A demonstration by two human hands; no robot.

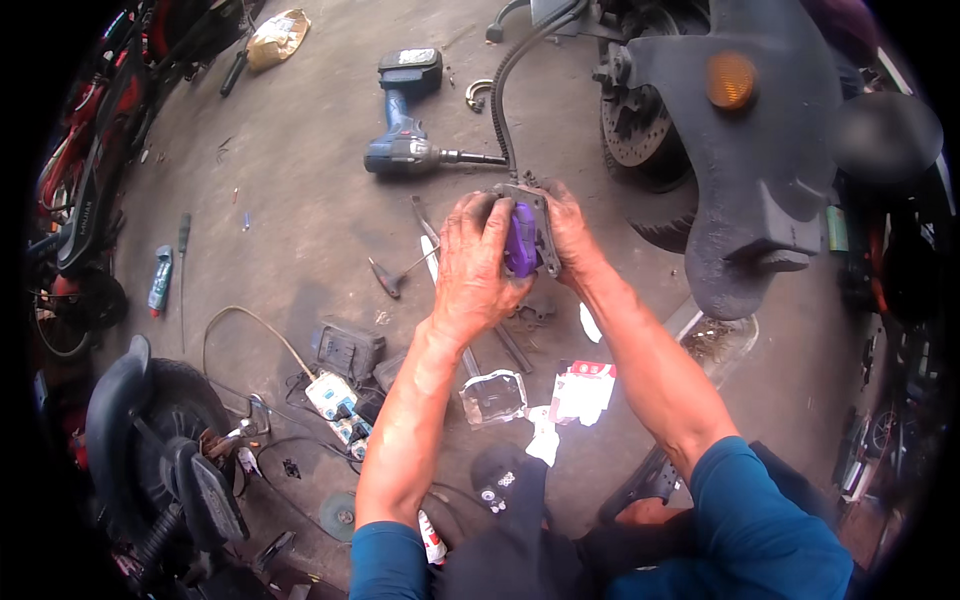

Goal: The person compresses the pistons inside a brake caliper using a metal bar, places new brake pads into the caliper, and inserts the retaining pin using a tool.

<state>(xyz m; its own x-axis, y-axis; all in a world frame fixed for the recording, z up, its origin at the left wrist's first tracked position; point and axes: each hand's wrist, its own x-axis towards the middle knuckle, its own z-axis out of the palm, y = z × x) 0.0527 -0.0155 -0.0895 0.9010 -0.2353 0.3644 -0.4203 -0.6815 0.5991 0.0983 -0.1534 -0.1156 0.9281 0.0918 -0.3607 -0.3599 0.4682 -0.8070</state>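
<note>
Here, at frame centre, the left hand [480, 265] clamps a purple pad [520, 240] against the metal bracket [538, 225]; the right hand [572, 235] grips the bracket's far side.

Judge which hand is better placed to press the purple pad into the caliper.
Left, probably. The left hand already covers the purple pad with its fingers on its face. The right hand grips the caliper from the far side, steadying it, so it looks less free.
</note>
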